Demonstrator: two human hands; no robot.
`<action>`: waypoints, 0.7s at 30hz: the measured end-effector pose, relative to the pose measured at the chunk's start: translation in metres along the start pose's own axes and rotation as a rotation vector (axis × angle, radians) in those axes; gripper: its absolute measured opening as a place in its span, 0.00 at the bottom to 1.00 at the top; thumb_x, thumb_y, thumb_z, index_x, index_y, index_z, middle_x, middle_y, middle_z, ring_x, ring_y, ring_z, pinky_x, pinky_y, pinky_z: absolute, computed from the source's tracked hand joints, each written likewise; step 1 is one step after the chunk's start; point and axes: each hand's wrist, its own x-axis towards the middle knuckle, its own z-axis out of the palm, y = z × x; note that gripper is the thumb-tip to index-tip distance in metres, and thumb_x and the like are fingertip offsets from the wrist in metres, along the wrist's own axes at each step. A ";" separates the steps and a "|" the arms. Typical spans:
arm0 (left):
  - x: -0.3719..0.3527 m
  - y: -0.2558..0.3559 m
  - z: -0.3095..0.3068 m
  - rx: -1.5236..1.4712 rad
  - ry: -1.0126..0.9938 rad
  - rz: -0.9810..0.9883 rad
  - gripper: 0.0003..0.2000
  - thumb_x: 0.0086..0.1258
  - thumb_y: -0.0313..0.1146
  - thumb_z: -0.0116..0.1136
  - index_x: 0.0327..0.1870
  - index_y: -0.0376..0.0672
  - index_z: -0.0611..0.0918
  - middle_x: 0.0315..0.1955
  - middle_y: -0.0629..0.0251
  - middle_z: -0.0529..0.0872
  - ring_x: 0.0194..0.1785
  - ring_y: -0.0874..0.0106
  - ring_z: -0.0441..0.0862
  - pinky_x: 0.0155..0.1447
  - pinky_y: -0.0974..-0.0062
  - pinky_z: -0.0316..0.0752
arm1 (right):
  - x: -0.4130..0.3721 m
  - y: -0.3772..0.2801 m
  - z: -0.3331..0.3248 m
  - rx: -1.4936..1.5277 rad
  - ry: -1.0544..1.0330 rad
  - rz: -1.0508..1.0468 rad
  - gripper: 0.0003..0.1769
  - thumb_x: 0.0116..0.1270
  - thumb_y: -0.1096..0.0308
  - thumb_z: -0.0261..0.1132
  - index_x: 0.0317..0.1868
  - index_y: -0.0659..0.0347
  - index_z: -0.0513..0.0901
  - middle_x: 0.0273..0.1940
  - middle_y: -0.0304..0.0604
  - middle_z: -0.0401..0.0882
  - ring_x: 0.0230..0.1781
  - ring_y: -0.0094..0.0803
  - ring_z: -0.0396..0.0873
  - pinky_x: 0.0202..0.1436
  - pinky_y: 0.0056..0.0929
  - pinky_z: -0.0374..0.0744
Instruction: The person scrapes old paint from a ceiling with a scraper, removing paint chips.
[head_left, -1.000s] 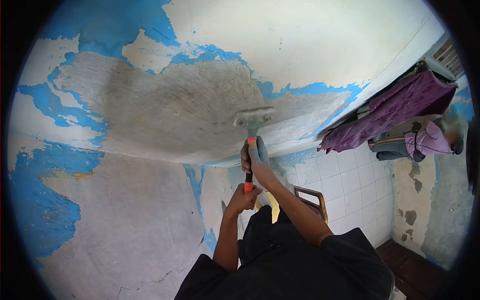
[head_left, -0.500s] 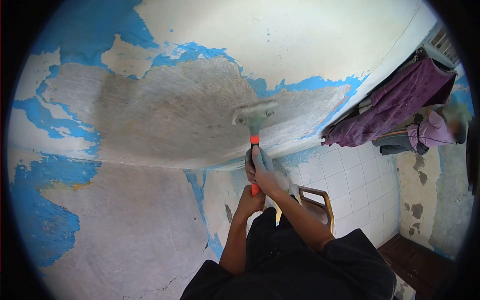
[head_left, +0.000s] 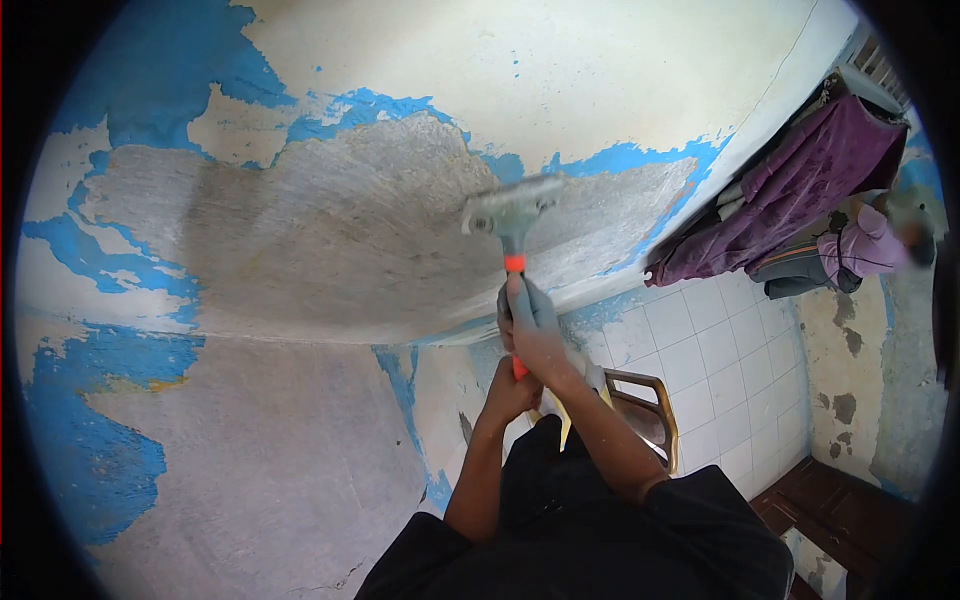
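A long-handled wall scraper (head_left: 512,212) with a wide, dusty head and a red and black handle points away from me, its blade right at the wall. My right hand (head_left: 530,322), coated in pale dust, is closed around the upper handle with the thumb lying along it. Lower down, my left hand (head_left: 512,392) wraps the handle's end. Around the blade is a bare grey patch (head_left: 330,240), edged by torn blue paint (head_left: 630,158) and cream paint (head_left: 620,80) above.
Below me to the right stands a wooden-framed chair (head_left: 668,420) on a white tiled floor (head_left: 700,350). A purple cloth (head_left: 800,200) drapes over things along the wall. Farther right, another person (head_left: 860,245) is in the room. A dark brown wooden piece (head_left: 830,510) lies low at right.
The scraper and both hands have moved slightly up along the wall. The view has shifted a little; both hands keep their hold.
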 end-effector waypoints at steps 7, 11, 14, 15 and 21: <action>0.020 -0.037 0.004 -0.119 -0.042 -0.048 0.09 0.65 0.32 0.51 0.27 0.37 0.75 0.11 0.67 0.72 0.13 0.76 0.71 0.18 0.76 0.65 | 0.006 0.034 -0.017 -0.158 0.040 -0.051 0.21 0.77 0.52 0.49 0.33 0.61 0.70 0.18 0.29 0.62 0.15 0.16 0.58 0.18 0.19 0.59; 0.017 -0.063 0.010 -0.292 -0.125 -0.084 0.07 0.68 0.32 0.52 0.31 0.38 0.74 0.12 0.68 0.71 0.13 0.77 0.70 0.18 0.78 0.65 | 0.003 0.041 -0.028 -0.219 0.058 -0.002 0.20 0.77 0.53 0.50 0.32 0.61 0.71 0.18 0.29 0.62 0.15 0.16 0.59 0.18 0.19 0.60; 0.019 -0.015 0.018 -0.188 -0.145 -0.007 0.07 0.68 0.32 0.52 0.32 0.39 0.74 0.13 0.68 0.72 0.13 0.77 0.70 0.18 0.78 0.64 | 0.005 0.004 -0.018 -0.193 0.044 -0.090 0.20 0.77 0.53 0.49 0.30 0.59 0.69 0.17 0.29 0.62 0.13 0.15 0.58 0.15 0.19 0.59; 0.021 -0.001 0.020 -0.167 -0.148 0.028 0.07 0.69 0.33 0.52 0.32 0.39 0.74 0.13 0.68 0.72 0.13 0.77 0.70 0.18 0.78 0.64 | 0.007 -0.009 -0.014 -0.179 0.034 -0.124 0.20 0.77 0.53 0.49 0.30 0.59 0.69 0.17 0.28 0.62 0.13 0.15 0.58 0.15 0.19 0.60; 0.026 -0.030 0.029 -0.191 -0.092 -0.041 0.13 0.71 0.40 0.54 0.31 0.39 0.74 0.12 0.70 0.70 0.12 0.77 0.68 0.18 0.77 0.66 | 0.007 0.018 -0.029 -0.317 0.082 -0.097 0.22 0.75 0.56 0.53 0.35 0.70 0.75 0.20 0.36 0.67 0.22 0.21 0.64 0.26 0.26 0.66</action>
